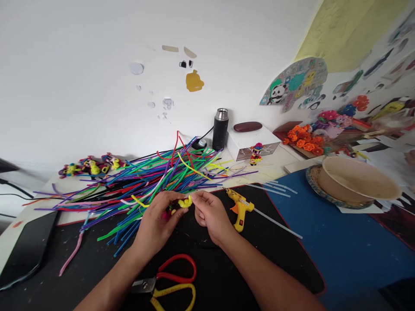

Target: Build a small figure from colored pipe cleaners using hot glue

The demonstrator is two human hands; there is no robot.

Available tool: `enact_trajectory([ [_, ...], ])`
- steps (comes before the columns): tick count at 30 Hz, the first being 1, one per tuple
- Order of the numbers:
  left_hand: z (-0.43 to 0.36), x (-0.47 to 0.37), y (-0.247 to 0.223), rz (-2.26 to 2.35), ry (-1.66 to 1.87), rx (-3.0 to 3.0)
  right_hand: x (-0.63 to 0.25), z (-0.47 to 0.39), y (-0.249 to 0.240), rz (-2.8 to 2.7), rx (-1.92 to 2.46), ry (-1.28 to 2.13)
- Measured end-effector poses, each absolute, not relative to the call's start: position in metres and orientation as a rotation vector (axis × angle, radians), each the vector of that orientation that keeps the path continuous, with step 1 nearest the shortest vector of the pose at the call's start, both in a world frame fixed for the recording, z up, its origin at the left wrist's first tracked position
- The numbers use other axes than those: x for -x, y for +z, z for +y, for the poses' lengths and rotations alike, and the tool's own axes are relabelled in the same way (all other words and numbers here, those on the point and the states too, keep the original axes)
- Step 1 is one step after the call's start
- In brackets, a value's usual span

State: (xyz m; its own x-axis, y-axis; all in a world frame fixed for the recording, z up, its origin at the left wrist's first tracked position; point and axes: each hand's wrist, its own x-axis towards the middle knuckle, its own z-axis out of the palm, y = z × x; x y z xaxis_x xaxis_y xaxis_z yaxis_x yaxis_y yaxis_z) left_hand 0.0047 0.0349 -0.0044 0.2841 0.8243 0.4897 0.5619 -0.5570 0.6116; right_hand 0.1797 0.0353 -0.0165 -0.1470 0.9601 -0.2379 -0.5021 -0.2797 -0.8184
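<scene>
A small fuzzy figure with a curled yellow piece [185, 202] and a dark pink part is between my hands, partly hidden by fingers. My left hand [158, 218] is closed around it, thumb and fingers on either side. My right hand [209, 216] pinches the right end of the yellow piece, its fingers curled. Below them on the black mat lie scissors [175, 276] with one red and one yellow handle. Just right of my right hand rests a yellow glue gun [241, 208] with a clear glue stick in its back.
Behind my hands lies a big pile of colored pipe cleaners [149, 177]. Finished figures [94, 166] sit at left, another figure [256, 154] by a white box [253, 140]. A black bottle [221, 129], a phone [29, 246] and a bowl [359, 181] stand around.
</scene>
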Motion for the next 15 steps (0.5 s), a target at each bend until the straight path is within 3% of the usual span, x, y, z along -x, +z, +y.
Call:
enact_trajectory([
  [15, 0.0350, -0.0043, -0.0079, 1.250, 1.121, -2.220, -0.1805, 0.0350, -0.0144, -0.722, 0.950, 1.677],
])
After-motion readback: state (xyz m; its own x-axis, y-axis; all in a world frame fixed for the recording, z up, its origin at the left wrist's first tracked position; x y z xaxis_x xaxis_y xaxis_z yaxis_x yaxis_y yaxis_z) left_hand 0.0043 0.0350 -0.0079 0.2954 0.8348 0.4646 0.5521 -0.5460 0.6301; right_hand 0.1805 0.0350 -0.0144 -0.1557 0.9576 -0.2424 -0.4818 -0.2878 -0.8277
